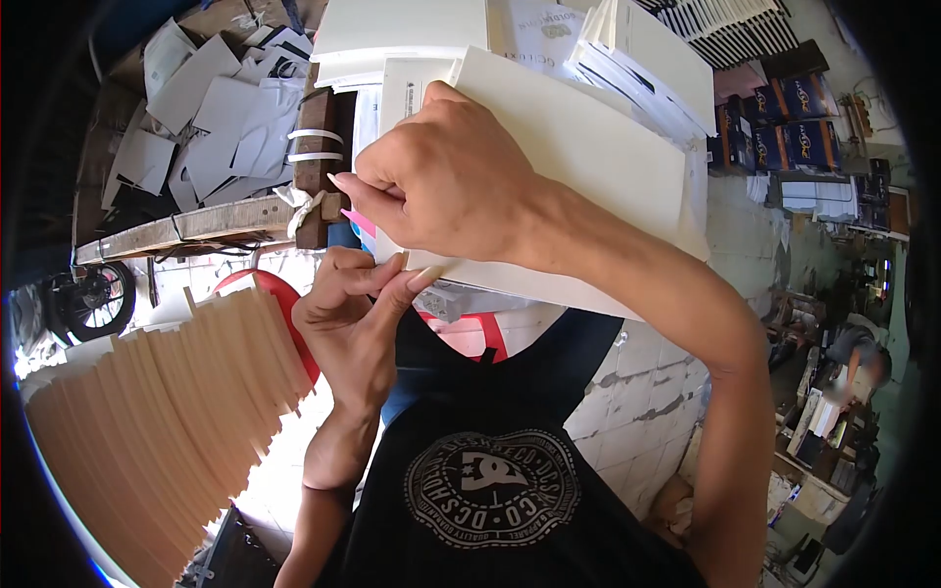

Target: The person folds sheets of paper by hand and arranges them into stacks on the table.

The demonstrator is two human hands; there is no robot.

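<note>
Cream-coloured sheets (588, 157) lie stacked on the work surface in front of me. My left hand (358, 309) pinches the near left edge of the sheets between thumb and forefinger. Above it, my right hand (446, 171) rests on the sheets with its fingers curled in; what its fingers hold, if anything, is hidden. Just left of the right hand, a small pink piece (360, 221) sticks out by the stack's left edge. Printed sheets (397, 93) show behind the right hand.
A wooden bin (186, 227) of paper scraps stands at the left. Below it rises a tall stack of cream sheets (176, 412) beside a red stool (279, 294). More paper stacks (402, 29) lie at the back. Blue boxes (784, 122) stand at the right.
</note>
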